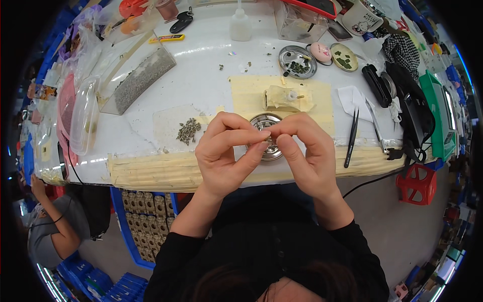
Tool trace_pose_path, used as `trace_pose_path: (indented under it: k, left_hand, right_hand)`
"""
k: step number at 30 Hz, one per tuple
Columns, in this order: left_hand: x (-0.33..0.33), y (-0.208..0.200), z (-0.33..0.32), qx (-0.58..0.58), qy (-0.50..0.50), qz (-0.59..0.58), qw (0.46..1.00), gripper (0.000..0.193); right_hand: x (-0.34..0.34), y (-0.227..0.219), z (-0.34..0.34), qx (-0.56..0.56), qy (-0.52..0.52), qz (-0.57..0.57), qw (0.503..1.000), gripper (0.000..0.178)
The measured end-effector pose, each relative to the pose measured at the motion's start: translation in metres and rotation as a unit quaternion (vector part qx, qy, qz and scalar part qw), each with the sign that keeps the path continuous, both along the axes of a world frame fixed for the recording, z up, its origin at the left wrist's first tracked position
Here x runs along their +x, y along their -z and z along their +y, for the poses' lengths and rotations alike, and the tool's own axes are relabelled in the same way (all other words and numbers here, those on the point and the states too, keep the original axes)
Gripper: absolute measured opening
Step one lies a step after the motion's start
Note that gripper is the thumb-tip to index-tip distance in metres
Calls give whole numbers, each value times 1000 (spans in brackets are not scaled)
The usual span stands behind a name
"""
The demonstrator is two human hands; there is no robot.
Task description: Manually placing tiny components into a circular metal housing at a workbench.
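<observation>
My left hand (pixel 226 153) and my right hand (pixel 304 151) meet fingertip to fingertip above a small round metal dish (pixel 265 121) near the table's front edge. Between the pinched fingertips sits a tiny part (pixel 269 137), too small to make out; both hands touch it. The dish is half hidden by my fingers. A heap of small dark parts (pixel 188 131) lies just left of my left hand. Beyond the dish, on a yellowish taped patch (pixel 322 98), stands a small taped block (pixel 287 98).
Black tweezers (pixel 351 137) lie right of my right hand. Further back are a metal dish with dark bits (pixel 297 62), a white squeeze bottle (pixel 240 24), a clear tray of grey parts (pixel 136 75) and a yellow cutter (pixel 167 38). Another person (pixel 53 226) sits lower left.
</observation>
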State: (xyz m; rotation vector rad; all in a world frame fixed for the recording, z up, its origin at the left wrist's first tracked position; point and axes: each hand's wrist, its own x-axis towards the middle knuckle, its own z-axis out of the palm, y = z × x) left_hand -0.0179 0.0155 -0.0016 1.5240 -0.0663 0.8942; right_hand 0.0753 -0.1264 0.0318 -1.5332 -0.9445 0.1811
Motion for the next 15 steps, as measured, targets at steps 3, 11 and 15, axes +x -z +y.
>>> trace_pose_path:
  k: [3,11,15]
  left_hand:
    - [0,0,0,0,-1,5,1000,24]
    - [0,0,1,35,-15,5,999,24]
    - [1,0,0,41,-16,5,999,24]
  right_hand:
    - [-3,8,3,32,-62,151,986,8]
    - [-5,6,2,73,-100,318,940,8]
    - [-2,10,0,64,-87,269,957,7]
